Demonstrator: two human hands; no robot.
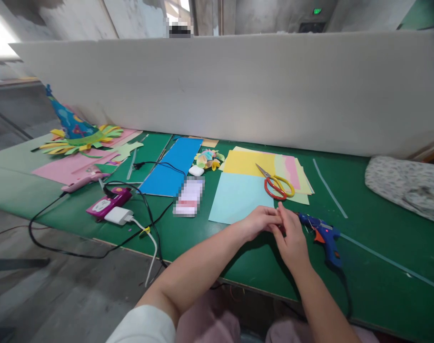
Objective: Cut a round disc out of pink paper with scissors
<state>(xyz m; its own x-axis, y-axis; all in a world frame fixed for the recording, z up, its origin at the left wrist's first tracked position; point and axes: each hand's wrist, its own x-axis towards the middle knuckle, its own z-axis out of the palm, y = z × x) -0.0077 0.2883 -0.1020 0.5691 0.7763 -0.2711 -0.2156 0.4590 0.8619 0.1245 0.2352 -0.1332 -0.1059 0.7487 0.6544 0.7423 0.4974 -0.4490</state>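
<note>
My left hand (260, 223) and my right hand (291, 237) meet above the near edge of the table, fingers bent and touching each other. Whatever lies between the fingertips, if anything, is hidden. Just beyond them, scissors (278, 183) with one red and one yellow handle loop rest on stacked paper. A light blue sheet (238, 196) reaches under the left fingers' far side. To the right of my right hand lies a blue glue gun (324, 236) with an orange trigger and a small red light.
Left of the hands are a phone (189, 196), a white case (196, 170), paper flowers (209, 159) and a blue board (172, 166). Cables run from a purple power strip (109, 204) over the table edge. A decorated cone hat (74, 126) stands far left; a white partition (238, 90) closes the back.
</note>
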